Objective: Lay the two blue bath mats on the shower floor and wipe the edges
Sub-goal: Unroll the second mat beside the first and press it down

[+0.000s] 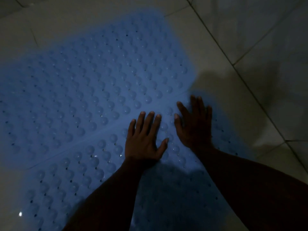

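Two blue bubble-textured bath mats lie flat on the pale tiled shower floor [225,47] in dim light. The far mat [93,77] fills the upper left and middle. The near mat [66,177] lies below it, and their edges meet along a diagonal seam running from lower left up to the right. My left hand [144,137] rests palm down with fingers spread on the near mat just below that seam. My right hand [195,124] also presses flat with fingers apart, close beside the left, at the seam near the mats' right edge. Neither hand holds anything.
Grout lines cross the floor tiles on the right. A dark shadow [270,84] falls on the tiles to the right of the mats. My forearms cover part of the near mat at the bottom.
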`<state>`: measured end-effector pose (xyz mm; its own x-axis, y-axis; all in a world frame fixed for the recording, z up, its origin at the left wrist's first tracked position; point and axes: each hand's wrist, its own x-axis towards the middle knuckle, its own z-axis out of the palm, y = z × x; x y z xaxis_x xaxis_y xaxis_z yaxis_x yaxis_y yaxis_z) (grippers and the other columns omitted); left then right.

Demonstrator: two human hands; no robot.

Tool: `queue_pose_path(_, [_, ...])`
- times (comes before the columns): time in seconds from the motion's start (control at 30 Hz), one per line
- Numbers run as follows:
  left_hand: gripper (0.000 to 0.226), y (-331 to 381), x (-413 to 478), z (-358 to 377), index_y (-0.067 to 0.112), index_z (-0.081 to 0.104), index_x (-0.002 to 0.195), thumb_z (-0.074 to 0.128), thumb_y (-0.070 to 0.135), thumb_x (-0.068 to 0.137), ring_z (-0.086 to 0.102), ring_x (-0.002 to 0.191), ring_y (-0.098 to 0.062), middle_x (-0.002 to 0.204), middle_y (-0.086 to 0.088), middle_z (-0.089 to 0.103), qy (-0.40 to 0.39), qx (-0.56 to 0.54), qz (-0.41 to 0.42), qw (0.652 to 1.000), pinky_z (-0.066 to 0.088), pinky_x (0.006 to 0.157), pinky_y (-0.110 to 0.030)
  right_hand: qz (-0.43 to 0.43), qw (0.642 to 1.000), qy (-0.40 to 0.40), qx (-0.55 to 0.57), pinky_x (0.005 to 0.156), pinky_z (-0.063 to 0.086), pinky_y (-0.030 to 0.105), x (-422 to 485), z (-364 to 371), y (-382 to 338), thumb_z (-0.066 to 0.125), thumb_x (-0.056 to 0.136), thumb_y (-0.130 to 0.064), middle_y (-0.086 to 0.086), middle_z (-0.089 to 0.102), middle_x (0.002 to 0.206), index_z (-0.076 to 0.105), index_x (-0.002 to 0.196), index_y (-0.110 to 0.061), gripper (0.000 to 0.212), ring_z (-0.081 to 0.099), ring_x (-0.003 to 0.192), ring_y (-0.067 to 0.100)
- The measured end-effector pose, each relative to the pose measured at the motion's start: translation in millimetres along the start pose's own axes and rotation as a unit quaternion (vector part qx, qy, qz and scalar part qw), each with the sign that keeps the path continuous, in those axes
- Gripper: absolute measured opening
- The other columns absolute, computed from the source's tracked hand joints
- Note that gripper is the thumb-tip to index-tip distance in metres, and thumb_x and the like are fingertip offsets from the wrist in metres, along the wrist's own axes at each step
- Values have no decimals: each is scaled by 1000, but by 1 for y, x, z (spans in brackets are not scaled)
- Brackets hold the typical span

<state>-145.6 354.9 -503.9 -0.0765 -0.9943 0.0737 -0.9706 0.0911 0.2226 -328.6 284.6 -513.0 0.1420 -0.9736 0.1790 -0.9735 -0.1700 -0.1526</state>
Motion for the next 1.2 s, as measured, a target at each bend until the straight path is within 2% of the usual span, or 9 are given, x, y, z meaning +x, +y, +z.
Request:
queue_pose_path(0.43, [77,-5,7,3,20,48,150,55,64,87,39,145,-31,155,-7,46,24,-21,14,999,34,111,-48,-8,1000,27,3,115,24,62,5,8,4,47,97,-43,12,42,155,61,135,-29,43,36,144,38])
queue_pose_path(0.53, [82,-3,3,3,22,37,156,47,70,90,28,151,-30,162,-5,36,-24,-17,3,1000,26,118,-50,0,1000,10,13,114,24,64,6,10,3,46,95,-44,15,44,154,61,135,-28,46,37,144,39])
queue_pose_path(0.63, [86,-2,-2,1,24,18,161,34,74,93,5,157,-26,169,-2,14,-76,-5,-1,997,10,124,-50,23,999,-25,14,114,22,67,6,5,-6,37,95,-44,18,39,156,56,140,-26,51,33,145,39])
queue_pose_path(0.7, [84,-6,-7,-3,23,11,162,30,72,96,-3,157,-23,171,-2,3,-104,-20,1,994,5,125,-49,29,998,-47,10,114,22,68,1,0,-13,32,95,-44,19,33,159,48,145,-24,57,28,148,38])
queue_pose_path(0.8, [82,-26,-37,-11,22,14,162,32,68,97,2,157,-23,170,-3,4,-91,-29,-16,995,7,126,-46,-44,998,-53,6,117,19,63,-21,-5,-22,36,95,-48,14,28,162,36,152,-22,63,23,151,34])
queue_pose_path(0.97, [81,-95,-144,-32,25,18,161,35,68,95,8,156,-27,170,-3,10,-74,16,-97,992,16,123,-51,-170,981,-74,50,119,19,55,-61,-11,-85,43,94,-54,6,29,163,38,153,-23,67,22,152,25])
queue_pose_path(1.1, [81,-142,-205,-58,31,8,162,27,72,95,0,157,-27,170,-1,3,-93,28,-184,978,11,124,-52,-248,958,-114,92,119,20,56,-84,-13,-164,41,91,-60,4,32,162,42,151,-24,70,24,151,23])
queue_pose_path(1.2, [81,-169,-230,-70,32,4,162,21,74,95,-5,156,-26,170,-1,0,-102,27,-220,970,7,125,-53,-298,939,-145,94,119,19,58,-98,-12,-210,38,91,-64,4,29,163,37,153,-25,73,20,153,23])
